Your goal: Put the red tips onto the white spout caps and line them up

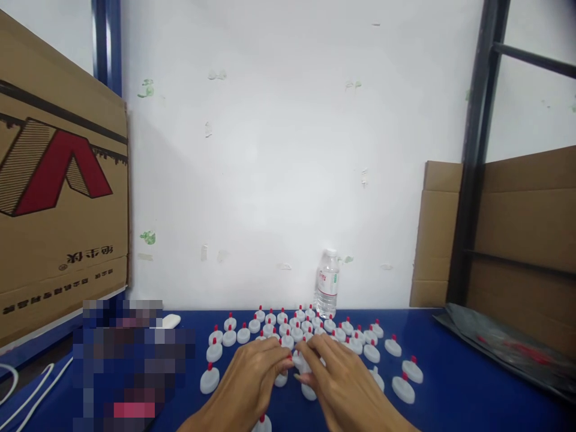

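Note:
Many white round lids with small red tips, such as this white lid (209, 379), stand over the middle of the blue table (454, 366). Among them, my right hand (337, 366) is closed around one white lid (300, 362), held a little above the table. My left hand (256, 369) is beside it, thumb and fingers pinched on a small red tip (289, 358), only partly visible. Fingers hide part of both pieces. To the right of my right hand, one white lid (377, 379) shows no red tip on its spout.
A clear water bottle (327, 285) stands against the white wall behind the lids. A large cardboard box (67, 180) is at left, near white cables (42, 384) and a pixelated area. Grey plastic bag (504, 348) lies at right, below cardboard (526, 222).

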Available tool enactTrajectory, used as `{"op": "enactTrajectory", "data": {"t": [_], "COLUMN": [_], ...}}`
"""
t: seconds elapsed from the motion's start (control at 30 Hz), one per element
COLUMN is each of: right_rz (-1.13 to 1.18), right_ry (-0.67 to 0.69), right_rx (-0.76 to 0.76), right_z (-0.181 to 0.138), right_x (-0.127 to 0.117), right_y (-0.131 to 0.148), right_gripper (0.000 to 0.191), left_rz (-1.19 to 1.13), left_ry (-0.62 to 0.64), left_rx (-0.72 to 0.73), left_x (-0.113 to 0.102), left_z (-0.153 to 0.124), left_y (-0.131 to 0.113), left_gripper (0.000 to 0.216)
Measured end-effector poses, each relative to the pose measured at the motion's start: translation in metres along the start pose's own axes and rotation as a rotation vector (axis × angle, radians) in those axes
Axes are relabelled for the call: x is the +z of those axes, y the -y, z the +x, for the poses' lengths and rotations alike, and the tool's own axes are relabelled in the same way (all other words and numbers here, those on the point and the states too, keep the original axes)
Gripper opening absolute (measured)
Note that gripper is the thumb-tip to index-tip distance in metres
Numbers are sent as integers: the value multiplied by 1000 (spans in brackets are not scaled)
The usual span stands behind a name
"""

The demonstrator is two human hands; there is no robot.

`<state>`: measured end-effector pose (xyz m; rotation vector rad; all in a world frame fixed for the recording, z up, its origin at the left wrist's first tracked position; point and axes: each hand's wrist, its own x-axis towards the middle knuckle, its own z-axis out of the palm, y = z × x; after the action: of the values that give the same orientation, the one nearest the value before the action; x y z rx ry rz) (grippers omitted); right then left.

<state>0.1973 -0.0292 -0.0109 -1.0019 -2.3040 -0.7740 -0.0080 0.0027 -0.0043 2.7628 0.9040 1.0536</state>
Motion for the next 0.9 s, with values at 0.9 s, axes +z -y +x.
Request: {"op": "enactTrajectory", "data": {"t": [0.9], "right_rz": [162], "right_ry": [293], "right_rx": [800], "right_z": [-111], "right_x": [-11], "right_y": [-122], "right_gripper": [32], "left_rz": [109], "left_ry": [263], "left_rx": [-337], "left_x": [4], "left_z": [-12], "left_y": [35], "left_gripper": [9]}}
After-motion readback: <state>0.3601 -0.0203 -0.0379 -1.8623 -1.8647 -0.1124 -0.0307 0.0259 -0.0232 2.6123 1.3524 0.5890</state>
